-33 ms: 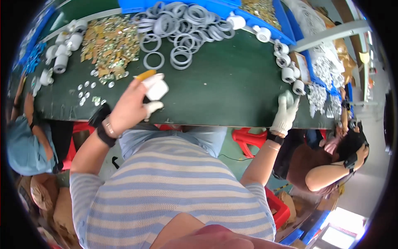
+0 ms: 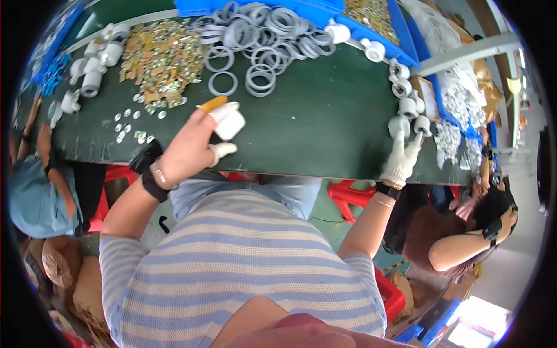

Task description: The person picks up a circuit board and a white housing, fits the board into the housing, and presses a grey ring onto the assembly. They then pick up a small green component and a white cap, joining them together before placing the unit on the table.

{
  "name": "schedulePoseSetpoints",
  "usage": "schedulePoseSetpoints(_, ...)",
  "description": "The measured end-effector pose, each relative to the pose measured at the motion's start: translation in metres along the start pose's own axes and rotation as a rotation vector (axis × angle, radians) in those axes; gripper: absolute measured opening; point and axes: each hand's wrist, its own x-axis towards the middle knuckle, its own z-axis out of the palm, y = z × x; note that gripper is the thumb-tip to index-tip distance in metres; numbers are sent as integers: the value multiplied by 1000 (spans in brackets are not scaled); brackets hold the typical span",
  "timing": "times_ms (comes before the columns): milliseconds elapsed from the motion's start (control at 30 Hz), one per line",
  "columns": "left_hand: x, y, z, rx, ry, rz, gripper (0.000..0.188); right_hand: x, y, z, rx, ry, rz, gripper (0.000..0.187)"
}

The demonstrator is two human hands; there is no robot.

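On the green worktable point(image 2: 313, 127), head view: the left hand point(image 2: 188, 148) is raised just above the near edge, fingers closed around a white plastic fitting point(image 2: 229, 122); an orange fingertip cover point(image 2: 213, 104) shows above it. The right hand point(image 2: 401, 158), in a white glove, rests at the right end of the table, fingertips touching a white fitting point(image 2: 399, 124) in a small cluster; whether it grips the part cannot be told. The two hands are well apart. Grey rings point(image 2: 261, 40) lie heaped at the far edge, with a pile of brass pieces point(image 2: 159, 55) to their left.
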Motion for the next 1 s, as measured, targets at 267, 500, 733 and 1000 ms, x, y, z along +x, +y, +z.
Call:
schedulePoseSetpoints(267, -20, 4, 3, 327, -75, 4, 60, -77, -168, 12, 546, -645, -498, 36)
schedulePoseSetpoints(500, -46, 1, 6, -923, 179, -288, 87, -110, -255, 76, 682, -542, -991, 28)
schedulePoseSetpoints(733, -68, -11, -15, -1433, 286, -406, 77, -127, -293, 103, 283, -545, -1083, 39)
schedulePoseSetpoints(1000, -61, -3, 0, -814, 127, -179, 77, -122, -223, 28, 1768, -1361, 657, 50)
